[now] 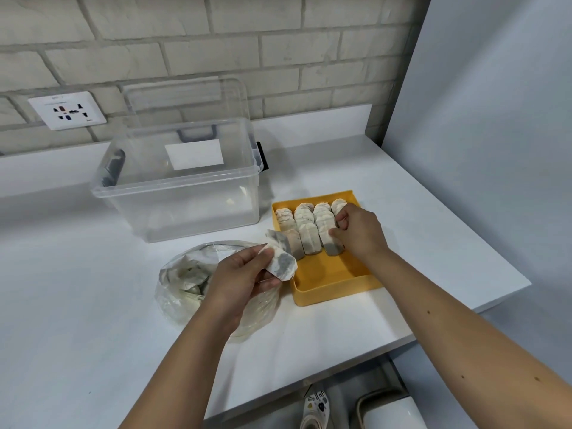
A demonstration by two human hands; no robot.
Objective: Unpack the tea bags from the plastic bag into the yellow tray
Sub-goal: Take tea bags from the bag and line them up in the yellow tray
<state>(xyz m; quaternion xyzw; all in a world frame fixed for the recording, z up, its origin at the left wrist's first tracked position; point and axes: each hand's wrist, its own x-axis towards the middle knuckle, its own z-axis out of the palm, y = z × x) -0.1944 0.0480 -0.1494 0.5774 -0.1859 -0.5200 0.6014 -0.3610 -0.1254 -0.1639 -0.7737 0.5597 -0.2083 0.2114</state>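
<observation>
Pinching flat papery tea bags (280, 261).

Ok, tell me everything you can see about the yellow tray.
The yellow tray is a shallow, rectangular open box, apparently matte plastic, with low upright walls. It sits flat on the white counter, just right of the plastic bag. Its far half holds four rows of overlapping tea bags; the near floor is bare. The right hand reaches in, fingers curled on the rightmost row. The left hand holds a loose tea bag over its left wall.
</observation>
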